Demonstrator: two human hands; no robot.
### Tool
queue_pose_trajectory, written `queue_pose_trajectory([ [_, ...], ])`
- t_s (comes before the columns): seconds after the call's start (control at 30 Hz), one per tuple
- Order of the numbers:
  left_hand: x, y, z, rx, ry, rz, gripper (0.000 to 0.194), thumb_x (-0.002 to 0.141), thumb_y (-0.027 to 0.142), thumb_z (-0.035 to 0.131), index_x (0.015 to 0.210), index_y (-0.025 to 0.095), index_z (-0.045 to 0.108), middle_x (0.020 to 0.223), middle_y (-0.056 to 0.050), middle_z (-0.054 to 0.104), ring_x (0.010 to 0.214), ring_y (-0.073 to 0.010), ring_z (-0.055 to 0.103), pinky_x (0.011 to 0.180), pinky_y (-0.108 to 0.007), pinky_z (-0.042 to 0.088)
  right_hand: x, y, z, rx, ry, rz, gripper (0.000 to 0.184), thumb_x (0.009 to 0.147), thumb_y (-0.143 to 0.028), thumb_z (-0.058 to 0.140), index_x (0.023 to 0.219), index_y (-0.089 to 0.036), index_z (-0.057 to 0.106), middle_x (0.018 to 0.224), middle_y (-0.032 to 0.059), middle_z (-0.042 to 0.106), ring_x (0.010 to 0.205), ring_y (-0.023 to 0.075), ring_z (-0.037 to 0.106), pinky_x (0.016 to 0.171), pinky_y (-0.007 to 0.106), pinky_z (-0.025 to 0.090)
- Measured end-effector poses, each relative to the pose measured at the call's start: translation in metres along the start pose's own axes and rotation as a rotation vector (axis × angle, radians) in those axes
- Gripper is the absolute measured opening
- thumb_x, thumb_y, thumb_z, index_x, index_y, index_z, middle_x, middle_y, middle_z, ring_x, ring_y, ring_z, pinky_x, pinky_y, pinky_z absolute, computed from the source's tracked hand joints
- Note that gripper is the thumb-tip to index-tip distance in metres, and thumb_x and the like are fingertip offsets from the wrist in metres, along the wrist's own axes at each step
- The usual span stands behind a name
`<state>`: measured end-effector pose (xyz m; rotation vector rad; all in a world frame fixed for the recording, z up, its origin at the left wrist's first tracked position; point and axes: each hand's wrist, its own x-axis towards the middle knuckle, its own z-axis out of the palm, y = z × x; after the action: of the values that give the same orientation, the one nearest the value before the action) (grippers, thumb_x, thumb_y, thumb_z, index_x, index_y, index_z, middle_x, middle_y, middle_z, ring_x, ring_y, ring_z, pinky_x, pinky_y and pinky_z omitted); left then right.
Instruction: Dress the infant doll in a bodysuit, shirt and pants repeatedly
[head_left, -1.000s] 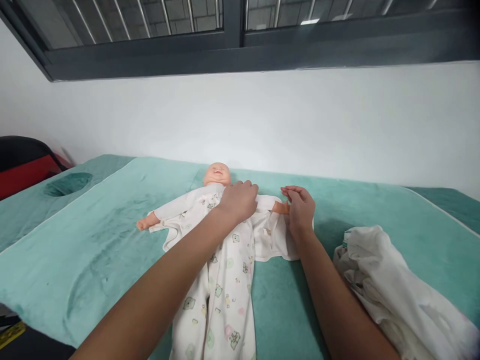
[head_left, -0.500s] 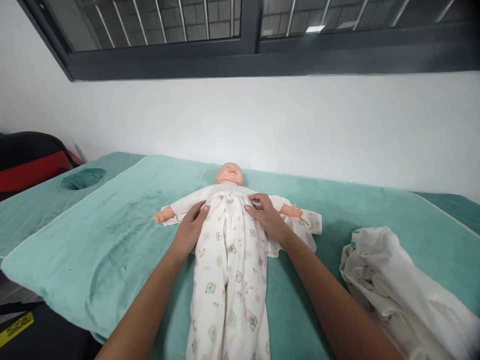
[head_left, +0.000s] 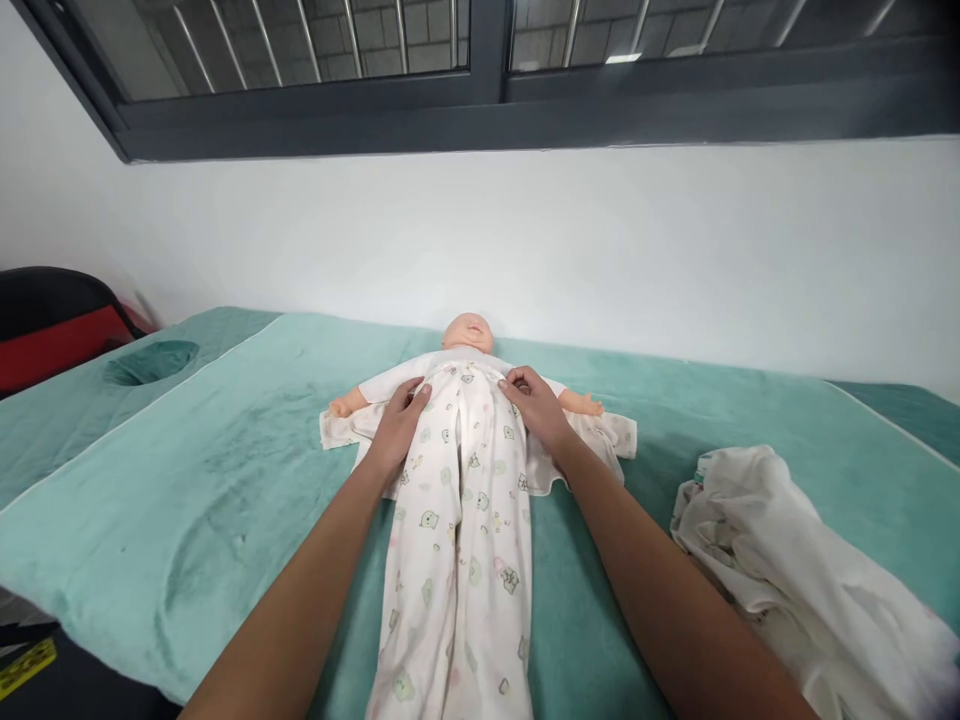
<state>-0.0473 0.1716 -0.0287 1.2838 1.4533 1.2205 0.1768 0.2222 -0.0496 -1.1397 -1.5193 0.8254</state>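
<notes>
A baby doll (head_left: 468,332) lies on its back with its head toward the wall and its arms spread. White patterned baby pants (head_left: 463,500) cover its torso and legs, with the waist high on the chest. My left hand (head_left: 401,420) grips the waist at the left edge, thumb on top. At the right edge my right hand (head_left: 536,408) pinches the fabric between thumb and fingers. Under the doll a white patterned baby shirt (head_left: 621,437) is spread, its sleeves showing beyond the doll's arms. The doll's legs are hidden by the pants.
A teal cover (head_left: 247,480) lies over the padded bed, which has a round hole (head_left: 152,362) at the left. A crumpled white cloth (head_left: 795,540) sits at the right. Behind are the wall and a barred window. A black and red object (head_left: 60,335) stands far left.
Both hands have shifted slightly toward the doll's head with the pants' waist, and my right fingers have closed more on the fabric. The view has moved a little.
</notes>
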Motion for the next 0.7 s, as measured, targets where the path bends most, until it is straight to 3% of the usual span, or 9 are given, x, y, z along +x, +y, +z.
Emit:
queue_pose_trajectory([
  [0.2,0.003,-0.010,-0.002,0.002,0.031,0.072,0.045,0.090,0.054,0.049,0.123,0.025,0.060,0.134,-0.005,0.059,0.125,-0.0241,0.051,0.110,-0.039,0.034,-0.008,0.000,0.003,0.002,0.004,-0.008,0.025,0.084,-0.045,0.056,0.095,-0.022,0.057,0.094,0.0015,0.058,0.089,0.0177,0.053,0.085,0.032,0.042],
  [0.33,0.000,-0.007,-0.005,-0.010,0.016,0.046,0.045,0.090,0.051,0.050,0.123,0.024,0.061,0.138,-0.007,0.057,0.127,-0.0250,0.050,0.110,-0.039,0.035,-0.011,-0.004,0.006,-0.021,0.027,-0.008,0.026,0.085,-0.043,0.055,0.099,-0.022,0.058,0.100,0.0028,0.057,0.096,0.0186,0.053,0.091,0.034,0.040],
  [0.47,0.000,-0.006,-0.007,-0.090,-0.032,0.055,0.044,0.087,0.051,0.055,0.121,0.024,0.061,0.133,-0.006,0.060,0.122,-0.0241,0.053,0.102,-0.034,0.042,-0.013,-0.008,0.005,-0.052,0.040,0.025,0.027,0.083,-0.046,0.057,0.097,-0.022,0.059,0.096,0.0015,0.057,0.092,0.0183,0.052,0.088,0.034,0.041],
  [0.7,0.002,-0.013,-0.009,-0.115,-0.053,0.054,0.043,0.081,0.056,0.061,0.103,0.020,0.060,0.101,-0.004,0.063,0.093,-0.0189,0.057,0.078,-0.028,0.045,-0.018,-0.014,0.001,-0.029,0.036,0.036,0.027,0.079,-0.046,0.063,0.075,-0.021,0.054,0.076,-0.0019,0.049,0.075,0.0156,0.045,0.073,0.029,0.039],
])
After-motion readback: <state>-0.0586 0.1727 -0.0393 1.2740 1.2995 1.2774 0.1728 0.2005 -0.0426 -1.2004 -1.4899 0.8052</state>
